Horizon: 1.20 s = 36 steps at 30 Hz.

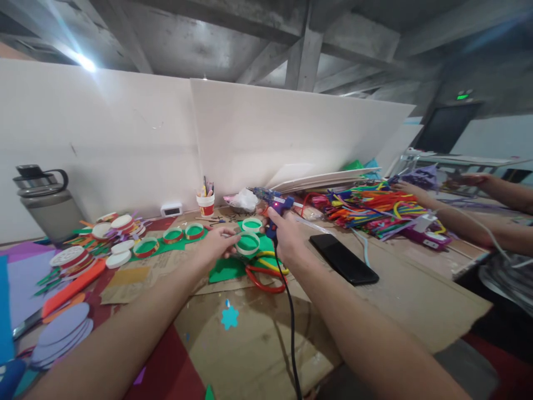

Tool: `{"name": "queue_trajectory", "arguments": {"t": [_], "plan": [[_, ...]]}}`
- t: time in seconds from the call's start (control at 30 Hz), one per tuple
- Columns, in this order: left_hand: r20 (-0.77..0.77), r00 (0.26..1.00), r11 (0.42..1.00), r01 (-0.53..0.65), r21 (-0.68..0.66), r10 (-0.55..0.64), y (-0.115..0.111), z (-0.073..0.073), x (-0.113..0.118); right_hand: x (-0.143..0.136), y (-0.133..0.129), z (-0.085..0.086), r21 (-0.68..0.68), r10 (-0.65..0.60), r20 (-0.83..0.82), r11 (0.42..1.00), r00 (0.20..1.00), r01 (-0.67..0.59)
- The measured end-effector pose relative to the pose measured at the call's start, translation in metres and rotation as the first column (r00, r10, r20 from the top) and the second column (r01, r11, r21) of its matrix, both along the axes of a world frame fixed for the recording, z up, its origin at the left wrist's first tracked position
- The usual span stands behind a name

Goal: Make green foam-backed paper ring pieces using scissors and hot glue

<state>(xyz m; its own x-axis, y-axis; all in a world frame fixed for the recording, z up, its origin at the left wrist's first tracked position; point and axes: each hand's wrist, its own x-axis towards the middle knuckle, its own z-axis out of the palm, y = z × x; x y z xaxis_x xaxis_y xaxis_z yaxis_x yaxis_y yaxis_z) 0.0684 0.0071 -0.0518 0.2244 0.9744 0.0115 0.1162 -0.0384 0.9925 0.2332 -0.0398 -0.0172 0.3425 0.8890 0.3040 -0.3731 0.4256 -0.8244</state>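
In my right hand [288, 236] is a blue hot glue gun [283, 204] with a small red light, its nozzle pointing left and its black cord hanging down. My left hand [217, 245] pinches the left edge of a shallow white ring [249, 253] with green inside it. Another white ring [252, 224] stands just behind, on green sheet. Scissors [266, 286] with red and yellow handles lie below the ring, partly over a green sheet [225, 269]. Several similar rings [146, 248] with red-gold sides rest on green sheet to the left.
A black phone [343, 259] lies right of my hands, before a heap of colourful pipe cleaners [370, 205]. A grey bottle [50, 205], an orange-handled knife [74, 286] and lilac discs [62, 328] are at left. Another person's arms [466, 216] reach in at right.
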Motion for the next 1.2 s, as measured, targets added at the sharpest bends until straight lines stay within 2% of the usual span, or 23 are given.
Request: {"name": "queue_trajectory", "arguments": {"t": [0.13,0.2,0.3,0.4,0.5,0.6,0.63,0.67,0.73,0.8,0.9,1.03,1.2], "plan": [[-0.107,0.991,0.996,0.079,-0.036,-0.083,-0.001,-0.004,0.003,-0.003,-0.002,-0.002,-0.010,0.012,0.042,1.000,0.999,-0.011],[-0.216,0.973,0.997,0.082,0.013,-0.078,-0.002,-0.004,0.001,-0.005,-0.003,-0.004,-0.039,0.014,0.057,0.999,0.998,-0.012],[-0.416,0.909,0.972,0.085,0.218,0.014,-0.003,0.003,-0.006,-0.008,-0.004,-0.010,-0.052,0.021,0.115,0.999,0.993,-0.015],[-0.561,0.804,0.892,0.089,0.444,0.199,0.001,0.014,-0.018,-0.011,-0.005,-0.016,-0.037,0.027,0.199,0.999,0.980,-0.020],[-0.587,0.760,0.857,0.078,0.510,0.280,0.012,0.029,-0.040,-0.012,-0.006,-0.021,-0.035,0.030,0.252,0.999,0.967,-0.022],[-0.603,0.694,0.827,0.018,0.561,0.394,0.025,0.046,-0.074,-0.012,-0.007,-0.024,-0.046,0.029,0.265,0.999,0.964,-0.017],[-0.610,0.663,0.818,-0.006,0.575,0.434,0.030,0.051,-0.087,-0.013,-0.007,-0.025,-0.048,0.027,0.272,0.999,0.962,-0.014],[-0.661,0.576,0.815,-0.018,0.579,0.481,0.034,0.055,-0.099,-0.013,-0.006,-0.025,-0.051,0.024,0.280,0.999,0.960,-0.010],[-0.693,0.508,0.821,-0.049,0.569,0.511,0.041,0.058,-0.121,-0.014,-0.006,-0.026,-0.060,0.022,0.290,0.998,0.957,-0.005],[-0.734,0.460,0.840,-0.050,0.541,0.500,0.046,0.055,-0.138,-0.016,-0.006,-0.027,-0.074,0.031,0.290,0.997,0.957,-0.009],[-0.799,0.397,0.876,-0.029,0.482,0.453,0.054,0.041,-0.152,-0.018,-0.008,-0.029,-0.087,0.043,0.300,0.996,0.953,-0.018],[-0.857,0.328,0.909,-0.010,0.416,0.396,0.063,0.022,-0.158,-0.020,-0.010,-0.031,-0.108,0.038,0.335,0.994,0.942,-0.002],[-0.887,0.312,0.933,0.004,0.359,0.340,0.067,0.015,-0.160,-0.021,-0.010,-0.032,-0.116,0.044,0.369,0.993,0.929,0.000]]}}
